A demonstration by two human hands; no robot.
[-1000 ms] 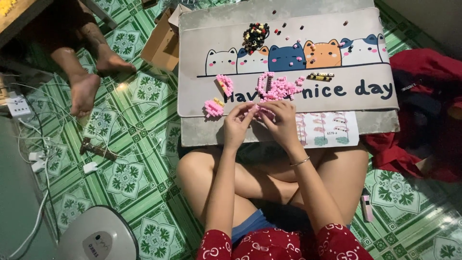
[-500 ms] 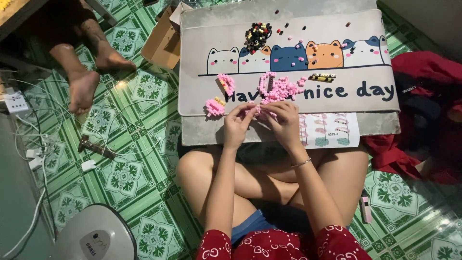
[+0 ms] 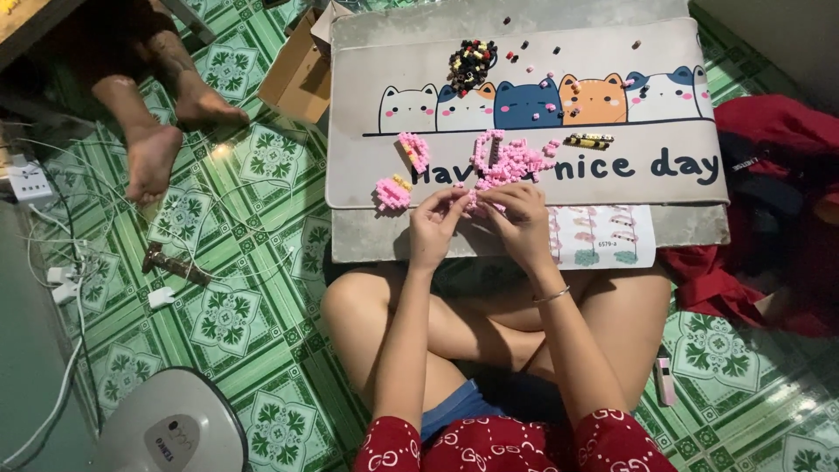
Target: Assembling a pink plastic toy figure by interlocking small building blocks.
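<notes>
I sit cross-legged at a low table (image 3: 690, 229) covered by a grey mat (image 3: 367, 157) printed with cartoon cats. My left hand (image 3: 434, 223) and my right hand (image 3: 517, 217) meet at the mat's near edge, both pinching a small pink brick piece (image 3: 472, 201). Just beyond lies a larger pink brick build (image 3: 507, 157). Two smaller pink pieces (image 3: 393, 192) (image 3: 413, 150) lie to the left. A pile of dark loose bricks (image 3: 472, 63) sits at the far side, with single bricks scattered around. A short yellow-and-black strip (image 3: 588, 140) lies to the right.
An instruction sheet (image 3: 603, 236) lies by my right wrist. Another person's bare feet (image 3: 153, 153) rest on the green tiled floor at left, among white cables and a power strip (image 3: 31, 182). A cardboard box (image 3: 297, 79), a white fan base (image 3: 166, 428), red cloth (image 3: 769, 131).
My hands stay at the same spot on the mat's near edge, fingers shifting slightly on the pink piece. The other person's feet have barely moved.
</notes>
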